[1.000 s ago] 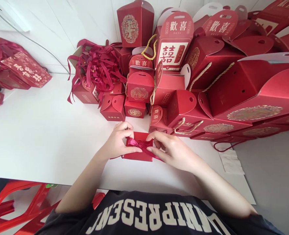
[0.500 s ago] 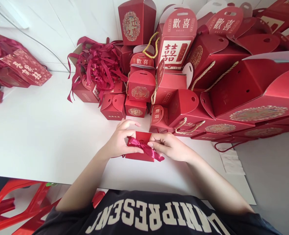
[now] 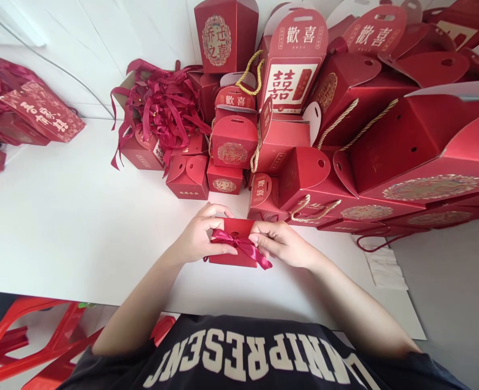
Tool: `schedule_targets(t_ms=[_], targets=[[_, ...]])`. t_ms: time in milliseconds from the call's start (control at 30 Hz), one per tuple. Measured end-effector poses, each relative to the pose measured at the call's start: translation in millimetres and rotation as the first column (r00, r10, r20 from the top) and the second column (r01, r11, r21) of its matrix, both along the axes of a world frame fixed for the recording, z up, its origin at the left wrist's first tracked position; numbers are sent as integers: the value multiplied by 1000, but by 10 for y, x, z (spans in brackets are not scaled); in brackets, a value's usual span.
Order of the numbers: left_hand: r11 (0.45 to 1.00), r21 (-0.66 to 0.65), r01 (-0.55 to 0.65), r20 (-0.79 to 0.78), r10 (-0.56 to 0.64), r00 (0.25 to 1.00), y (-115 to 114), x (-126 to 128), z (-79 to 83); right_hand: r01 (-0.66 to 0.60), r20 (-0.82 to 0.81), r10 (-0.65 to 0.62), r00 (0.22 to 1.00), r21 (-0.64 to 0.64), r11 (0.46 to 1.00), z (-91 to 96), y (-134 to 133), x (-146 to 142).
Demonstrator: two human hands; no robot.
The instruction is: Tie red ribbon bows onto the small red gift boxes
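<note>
A small red gift box (image 3: 234,257) stands on the white table (image 3: 60,227) right in front of me. A dark red satin ribbon (image 3: 243,245) is knotted across its top, one tail hanging off the right front. My left hand (image 3: 198,238) pinches the ribbon's left loop with thumb and fingers. My right hand (image 3: 282,244) pinches the right side of the ribbon, its fingers curled against the box.
Behind the box, many red gift boxes (image 3: 231,141) and larger red bags with gold rope handles (image 3: 405,141) are heaped against the wall. A tangle of red ribbons (image 3: 162,108) lies at the back left. More red bags (image 3: 40,114) sit far left. A red stool (image 3: 32,336) is below the table edge.
My right hand has closed from spread fingers into a pinch on the ribbon. Both hands have drawn the bow tighter on the box, and a ribbon tail now shows at the right.
</note>
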State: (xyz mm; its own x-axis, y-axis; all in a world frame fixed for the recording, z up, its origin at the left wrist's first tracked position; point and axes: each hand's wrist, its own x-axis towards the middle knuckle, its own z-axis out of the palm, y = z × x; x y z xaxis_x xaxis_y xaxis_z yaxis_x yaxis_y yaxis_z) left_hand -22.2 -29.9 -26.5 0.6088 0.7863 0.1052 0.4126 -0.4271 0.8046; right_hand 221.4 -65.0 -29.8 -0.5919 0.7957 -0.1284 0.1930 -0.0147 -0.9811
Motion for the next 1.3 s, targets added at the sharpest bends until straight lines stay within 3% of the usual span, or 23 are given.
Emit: schedule_targets(t_ms=[200, 400, 667, 767, 967, 1100, 1200, 1300], targets=[[999, 39, -17, 2, 17, 1000, 11, 26, 6, 13, -107, -24, 994, -105, 994, -61, 26, 11], [987, 127, -101, -117, 116, 986, 17, 138, 38, 20, -55, -28, 998, -139, 990, 0, 56, -2], [985, 162, -50, -203, 83, 976, 52, 114, 91, 44, -47, -59, 997, -269, 962, 19, 121, -5], [994, 93, -56, -156, 70, 985, 50, 109, 95, 55, -57, -70, 996, -228, 972, -13, 122, -7], [984, -174, -27, 38, 34, 999, 14, 47, 1, 80, -98, -95, 991, -150, 985, -131, 108, 4], [966, -259, 10, 144, 29, 989, 18, 0, -36, 155, -88, -164, 983, -105, 982, -66, 45, 47], [965, -263, 12, 187, 38, 982, 44, -23, -55, 286, 87, -296, 951, 109, 952, 75, -76, 97], [968, -250, 12, 189, 37, 981, 69, -28, -77, 259, 304, -356, 883, 316, 913, 168, -201, 123]])
